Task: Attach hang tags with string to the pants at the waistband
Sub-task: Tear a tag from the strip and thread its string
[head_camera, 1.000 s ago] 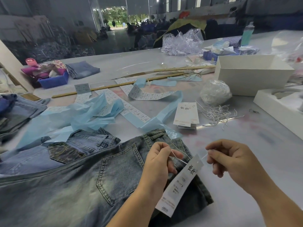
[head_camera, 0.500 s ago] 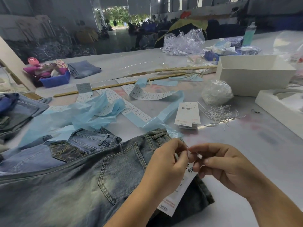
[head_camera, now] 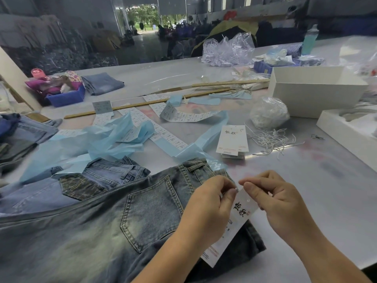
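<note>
On the white table [head_camera: 306, 190], bare surface lies right of the jeans [head_camera: 102, 231], whose waistband reaches its near edge. Over the waistband the left hand [head_camera: 208, 209] and right hand [head_camera: 279, 203] pinch the hang tag [head_camera: 241, 211] top, fingertips nearly meeting.

Crumpled light-blue tissue paper [head_camera: 114, 139] beside printed sticker strips [head_camera: 189, 116], two long wooden rulers [head_camera: 146, 103] across the table [head_camera: 306, 180], open white box [head_camera: 314, 92] at right, blue bin [head_camera: 67, 98] of fabric scraps far left, folded denim [head_camera: 104, 82] beside it.
</note>
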A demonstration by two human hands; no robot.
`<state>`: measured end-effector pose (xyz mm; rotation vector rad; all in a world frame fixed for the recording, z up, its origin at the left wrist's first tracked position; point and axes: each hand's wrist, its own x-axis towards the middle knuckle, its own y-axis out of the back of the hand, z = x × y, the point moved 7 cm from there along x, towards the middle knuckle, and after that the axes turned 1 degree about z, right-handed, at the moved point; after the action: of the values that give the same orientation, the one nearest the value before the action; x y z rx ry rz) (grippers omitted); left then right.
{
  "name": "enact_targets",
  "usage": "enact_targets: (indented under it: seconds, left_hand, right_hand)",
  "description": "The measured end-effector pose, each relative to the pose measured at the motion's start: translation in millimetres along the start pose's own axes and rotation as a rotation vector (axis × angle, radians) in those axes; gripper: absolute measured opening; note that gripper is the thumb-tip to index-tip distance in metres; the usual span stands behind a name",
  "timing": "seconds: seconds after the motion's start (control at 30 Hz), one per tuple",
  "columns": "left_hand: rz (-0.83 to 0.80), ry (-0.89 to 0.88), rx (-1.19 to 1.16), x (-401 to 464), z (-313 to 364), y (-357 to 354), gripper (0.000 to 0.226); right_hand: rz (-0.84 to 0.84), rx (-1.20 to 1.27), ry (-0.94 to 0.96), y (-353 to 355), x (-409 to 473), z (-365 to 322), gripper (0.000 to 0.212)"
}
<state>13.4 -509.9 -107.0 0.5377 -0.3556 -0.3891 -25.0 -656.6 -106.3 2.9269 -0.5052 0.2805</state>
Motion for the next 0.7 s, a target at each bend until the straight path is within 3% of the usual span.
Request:
enact_targets:
  seconds: [0.3, 0.4, 0.53, 0.7]
  left_hand:
    - [-0.016, -0.011, 0.032, 1.4, 2.7, -5.2, 0.01]
    - [-0.036, -0.009, 0.031, 2.0, 4.1, -4.2, 0.01]
    - [-0.071, -0.054, 0.085, 2.0, 10.1, -3.2, 0.01]
    - [-0.07, -0.098, 0.132, 1.6, 14.3, -2.3, 0.012]
  right_hand:
    - [-0.105, 0.299, -0.149, -5.7, 1.7, 18.6, 0.017]
    - [-0.151, 0.285, -0.124, -4.5, 2.6, 16.6, 0.017]
    - [-0.209, 0.183, -0.066, -5.7, 2.6, 12.2, 0.04]
    - [-0.218, 0.143, -0.029, -10.1, 1.7, 4.1, 0.039]
